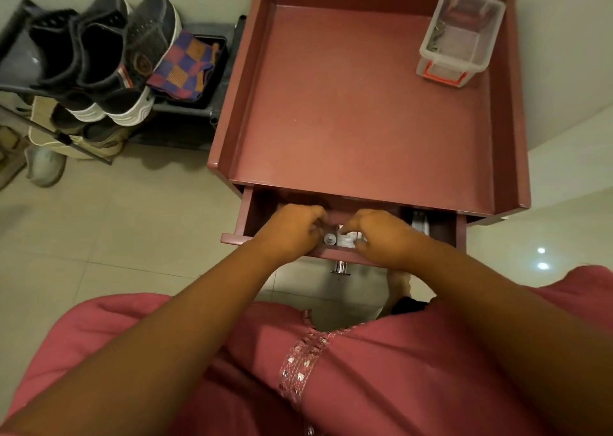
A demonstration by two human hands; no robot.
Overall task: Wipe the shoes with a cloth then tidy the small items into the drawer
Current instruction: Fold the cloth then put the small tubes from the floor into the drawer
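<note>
Pink garment (381,369) with sequinned trim (300,369), bare forearms

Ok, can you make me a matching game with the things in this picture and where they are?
Things:
1. checkered cloth
2. clear plastic box
3. small white bottle
4. dark shoes

Places:
A. back right corner of the cabinet top
B. in the open drawer, between the hands
C. on the rack's top shelf
D. in a black tray beside the shoes

Pairs: 1-D, 2-A, 3-B, 4-C
</note>
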